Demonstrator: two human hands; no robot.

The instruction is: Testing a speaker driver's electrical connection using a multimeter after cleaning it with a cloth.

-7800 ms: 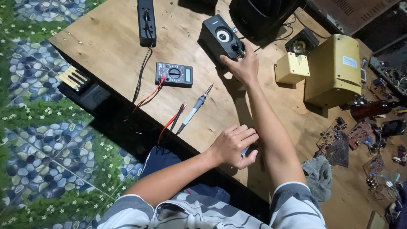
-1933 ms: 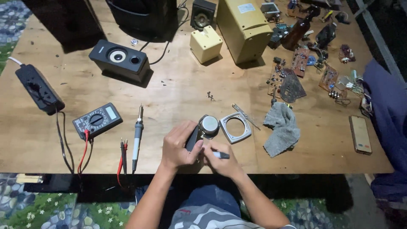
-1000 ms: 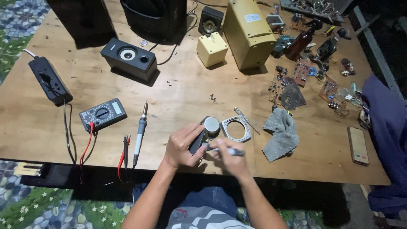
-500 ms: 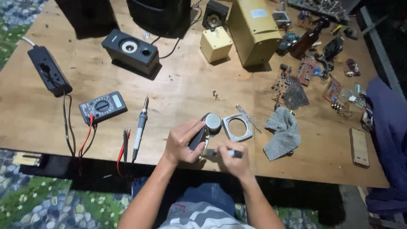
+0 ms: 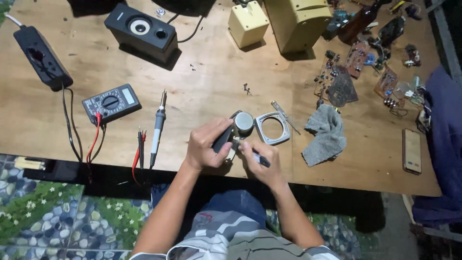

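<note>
The small speaker driver [image 5: 240,126], round with a silvery magnet, sits near the table's [image 5: 202,86] front edge as before. My left hand [image 5: 206,149] still grips its dark frame; my right hand [image 5: 262,161] pinches a slim tool [image 5: 260,159]. A square grey bezel [image 5: 273,128] lies beside.

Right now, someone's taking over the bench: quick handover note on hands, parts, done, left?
Left hand grips the small speaker driver, round magnet side up, near the table's front edge.
Right hand holds a thin dark-handled tool against the driver's lower side; its tip is hidden.
Square grey frame lies empty just right of the driver, grey cloth beyond.
Soldering iron and multimeter lie untouched to the left.
Done: driver is out of its frame. Left: work on the driver is in hand; driver not back in frame.
</note>
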